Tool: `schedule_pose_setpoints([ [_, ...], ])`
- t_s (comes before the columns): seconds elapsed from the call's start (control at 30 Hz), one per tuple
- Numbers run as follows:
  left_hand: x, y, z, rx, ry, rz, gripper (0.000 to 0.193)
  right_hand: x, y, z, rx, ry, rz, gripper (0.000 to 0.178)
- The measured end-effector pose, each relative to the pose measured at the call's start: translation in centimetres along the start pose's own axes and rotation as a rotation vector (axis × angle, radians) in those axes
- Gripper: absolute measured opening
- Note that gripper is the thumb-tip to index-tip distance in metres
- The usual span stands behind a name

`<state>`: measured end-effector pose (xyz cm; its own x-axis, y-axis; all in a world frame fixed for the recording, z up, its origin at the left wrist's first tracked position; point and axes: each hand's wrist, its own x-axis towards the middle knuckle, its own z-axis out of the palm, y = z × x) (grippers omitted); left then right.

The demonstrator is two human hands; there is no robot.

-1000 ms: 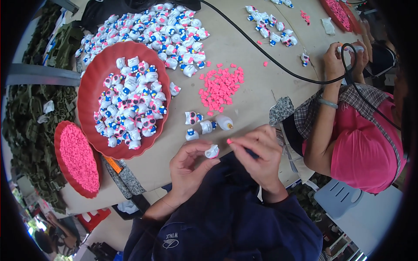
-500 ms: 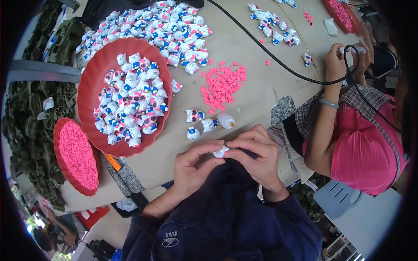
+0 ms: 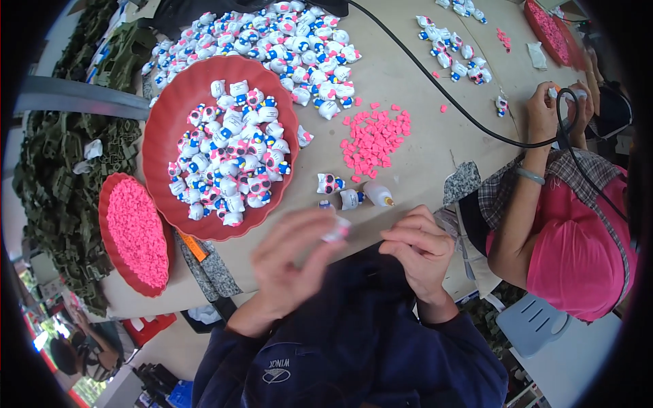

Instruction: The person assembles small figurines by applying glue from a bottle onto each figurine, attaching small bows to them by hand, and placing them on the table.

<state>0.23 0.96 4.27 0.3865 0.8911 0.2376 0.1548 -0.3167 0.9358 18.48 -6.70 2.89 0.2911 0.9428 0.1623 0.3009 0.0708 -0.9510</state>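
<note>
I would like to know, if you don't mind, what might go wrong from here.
The held figure is small and pinched in the left hand, so it might slip. That hand could bump the nearby figures. The pink pieces lie loose, so a knock might scatter them.

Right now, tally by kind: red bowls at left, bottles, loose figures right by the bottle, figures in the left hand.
Red bowls: 2
White bottle: 1
Loose figures: 3, one partly hidden
Blurred figure in left hand: 1
Total: 7
</note>
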Motion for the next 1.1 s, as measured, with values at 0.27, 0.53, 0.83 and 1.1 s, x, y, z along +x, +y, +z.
schedule_pose_setpoints([
  [0.27,0.5,0.5,-1.2,0.514,0.133,0.011,0.034,1.7,0.5,1.0,-0.173,0.173,0.138,0.039],
  [0.53,-1.0,-2.1,1.3,0.426,-0.068,-0.193,0.033,2.1,2.5,1.0,-0.247,0.077,-0.078,0.038],
  [0.83,-1.9,-3.2,0.8,-0.837,0.004,-0.412,0.022,-0.3,0.4,0.0,0.110,0.158,0.035,0.030],
  [1.1,-1.3,-2.5,1.7,-0.791,0.021,-0.528,0.035,0.3,-0.5,-1.4,-0.087,0.023,-0.196,0.040],
])
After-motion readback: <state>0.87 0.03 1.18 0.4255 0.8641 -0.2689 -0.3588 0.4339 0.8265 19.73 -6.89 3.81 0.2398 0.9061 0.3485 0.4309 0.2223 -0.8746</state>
